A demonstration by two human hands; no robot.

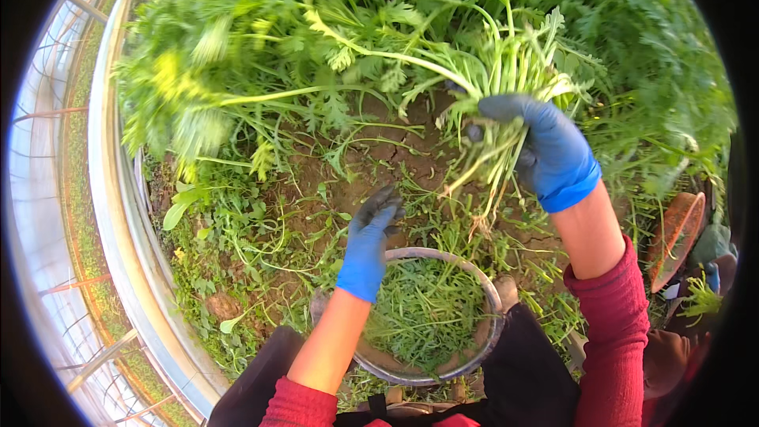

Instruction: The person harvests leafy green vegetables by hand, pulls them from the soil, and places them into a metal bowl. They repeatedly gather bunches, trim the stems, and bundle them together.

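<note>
My right hand [548, 148], in a blue glove with dark-stained fingers, grips a bunch of leafy green stems [504, 77]. Pale roots [481, 225] dangle below that fist, and cut or torn leaves spread above it. In its own blue glove, my left hand [372, 243] hovers over the soil just above the rim of a round tub, fingers loosely bent and nothing visible in them. The tub [495, 302] stands between my knees and holds loose green trimmings [424, 314]. Tall feathery-leaved plants [356, 24] rise in front of both hands.
A curved pale frame edge [107, 124] and plastic sheeting [41, 148] run along the left. Low weeds [237, 237] and litter cover the brown soil [379, 154]. At the right are an orange-red shallow container [676, 243] and part of another person [667, 362].
</note>
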